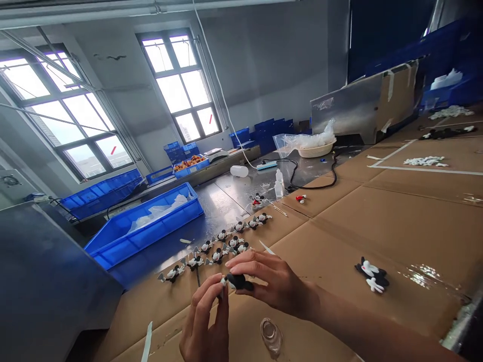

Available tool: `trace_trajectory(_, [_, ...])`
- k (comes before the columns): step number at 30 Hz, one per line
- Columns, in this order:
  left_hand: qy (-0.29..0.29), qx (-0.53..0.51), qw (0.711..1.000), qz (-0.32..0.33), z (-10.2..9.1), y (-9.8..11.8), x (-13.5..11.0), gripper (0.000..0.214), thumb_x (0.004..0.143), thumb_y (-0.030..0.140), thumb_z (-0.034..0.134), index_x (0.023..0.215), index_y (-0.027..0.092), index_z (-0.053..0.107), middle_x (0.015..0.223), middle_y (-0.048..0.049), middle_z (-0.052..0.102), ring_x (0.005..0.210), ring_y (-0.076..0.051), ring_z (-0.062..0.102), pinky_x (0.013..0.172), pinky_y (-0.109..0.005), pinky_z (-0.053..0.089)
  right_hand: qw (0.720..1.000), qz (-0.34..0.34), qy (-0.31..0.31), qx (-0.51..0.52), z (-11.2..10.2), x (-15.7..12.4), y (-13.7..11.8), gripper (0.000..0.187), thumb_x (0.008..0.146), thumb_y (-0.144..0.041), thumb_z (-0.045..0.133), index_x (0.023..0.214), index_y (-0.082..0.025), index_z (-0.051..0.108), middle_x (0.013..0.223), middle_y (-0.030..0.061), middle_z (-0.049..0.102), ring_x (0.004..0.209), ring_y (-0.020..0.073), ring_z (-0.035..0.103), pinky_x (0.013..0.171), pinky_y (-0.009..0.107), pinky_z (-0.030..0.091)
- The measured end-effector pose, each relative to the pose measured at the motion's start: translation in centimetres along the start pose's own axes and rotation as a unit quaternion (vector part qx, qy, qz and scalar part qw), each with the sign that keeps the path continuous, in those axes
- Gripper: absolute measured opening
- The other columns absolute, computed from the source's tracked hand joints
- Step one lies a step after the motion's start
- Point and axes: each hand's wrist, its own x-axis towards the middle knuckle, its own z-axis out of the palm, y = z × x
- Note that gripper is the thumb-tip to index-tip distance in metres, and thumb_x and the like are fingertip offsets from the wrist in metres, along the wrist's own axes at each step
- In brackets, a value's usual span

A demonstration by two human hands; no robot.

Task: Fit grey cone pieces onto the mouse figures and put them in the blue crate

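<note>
Toy figure (pixel 237 282) — in narrow pinches, right hand (pixel 279 282) and left hand (pixel 207 322).

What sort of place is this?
Probably a toy workshop or factory: small mouse figures are set out in rows, white parts lie in a pile, and the left hand and right hand hold a black-and-white piece.

Cardboard sheet (pixel 335 231): brown paper, mostly matt, smooth; clear tape (pixel 424 275) towards near right corner, glossy, wrinkled. Tabletop (pixel 222 196) past sheet's far edge: metal, smooth, shiny. Black-and-white piece (pixel 237 281): plastic-looking, smooth, soft sheen. Figures (pixel 217 256) along sheet's far left edge: same look. Blue crate (pixel 151 236): smooth plastic, semi-gloss. Bag (pixel 313 139) at tabletop's far side: clear film, crinkled, glossy. Upright panel (pixel 347 110): metal, dull sheen.
</note>
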Motion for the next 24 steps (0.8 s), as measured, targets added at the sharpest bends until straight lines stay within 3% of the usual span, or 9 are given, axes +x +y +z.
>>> trace_trajectory(4, [-0.012,0.004,0.998,0.056,-0.5,0.5,0.9,0.028,0.086,0.005,0.067,0.109,0.02,0.06,0.106,-0.0063,0.07,0.096,-0.013,0.072,0.081,-0.02,0.059,0.998,-0.054,0.007,-0.043,-0.4,0.1,-0.8,0.031,0.089,-0.007,0.066,0.118,-0.017,0.059,0.111,0.0097,0.074,0.109,0.0157,0.068,0.101,0.029,0.056])
trace_trajectory(8, [0.024,0.018,0.999,0.046,-0.6,0.9,0.6,0.027,0.085,0.004,0.069,0.106,0.019,0.061,0.106,-0.0049,0.07,0.095,-0.011,0.072,0.084,-0.018,0.057,0.995,-0.086,-0.007,-0.055,-0.9,0.1,-1.4,0.032,0.09,-0.004,0.064,0.12,-0.016,0.06,0.118,0.0089,0.073,0.12,0.0177,0.063,0.104,0.031,0.055])
trace_trajectory(13, [0.03,0.014,0.998,0.046,-0.5,1.3,0.6,0.026,0.085,0.003,0.068,0.105,0.019,0.061,0.103,-0.0025,0.072,0.093,-0.009,0.072,0.086,-0.015,0.054,0.996,-0.078,0.006,-0.032,-0.6,0.1,-1.2,0.033,0.09,-0.006,0.065,0.12,-0.017,0.061,0.115,0.009,0.073,0.114,0.0177,0.066,0.1,0.031,0.056])
trace_trajectory(15, [0.03,0.009,0.999,0.021,-0.3,1.5,0.6,0.026,0.086,0.005,0.067,0.105,0.021,0.061,0.101,-0.0007,0.073,0.091,-0.01,0.073,0.083,-0.017,0.055,1.0,-0.022,0.014,0.016,-0.2,-0.1,-0.8,0.03,0.09,-0.015,0.07,0.119,-0.018,0.062,0.108,0.0077,0.075,0.103,0.0162,0.07,0.093,0.028,0.057])
trace_trajectory(17, [0.022,-0.014,0.999,-0.039,0.0,1.7,0.4,0.025,0.088,0.009,0.067,0.107,0.024,0.061,0.1,0.0004,0.074,0.09,-0.011,0.073,0.081,-0.019,0.056,0.992,0.107,0.019,0.07,0.1,-0.4,-0.4,0.029,0.084,-0.027,0.078,0.111,-0.019,0.068,0.097,0.0042,0.076,0.089,0.0145,0.071,0.083,0.024,0.057])
trace_trajectory(20, [-0.007,-0.081,0.984,-0.157,0.4,1.9,-0.2,0.019,0.092,0.021,0.065,0.11,0.027,0.064,0.106,-0.0007,0.074,0.098,-0.012,0.071,0.087,-0.022,0.054,0.933,0.323,0.031,0.157,0.3,-0.6,-0.1,0.027,0.073,-0.03,0.086,0.096,-0.021,0.075,0.086,-0.0004,0.075,0.081,0.0142,0.068,0.076,0.023,0.053])
trace_trajectory(22, [-0.029,-0.122,0.966,-0.228,0.5,1.9,-0.6,0.019,0.092,0.031,0.065,0.111,0.027,0.067,0.107,-0.0019,0.074,0.102,-0.014,0.069,0.091,-0.023,0.053,0.898,0.382,0.036,0.216,0.2,-0.5,0.1,0.026,0.07,-0.03,0.088,0.093,-0.021,0.077,0.084,-0.0006,0.074,0.081,0.0146,0.067,0.076,0.024,0.052])
trace_trajectory(24, [-0.039,-0.143,0.948,-0.28,0.5,2.0,-0.8,0.022,0.091,0.038,0.067,0.109,0.026,0.069,0.106,-0.0026,0.074,0.102,-0.015,0.069,0.087,-0.024,0.055,0.887,0.386,0.038,0.249,0.1,-0.4,0.2,0.027,0.07,-0.031,0.087,0.092,-0.021,0.078,0.086,0.0003,0.074,0.083,0.0151,0.066,0.078,0.025,0.051])
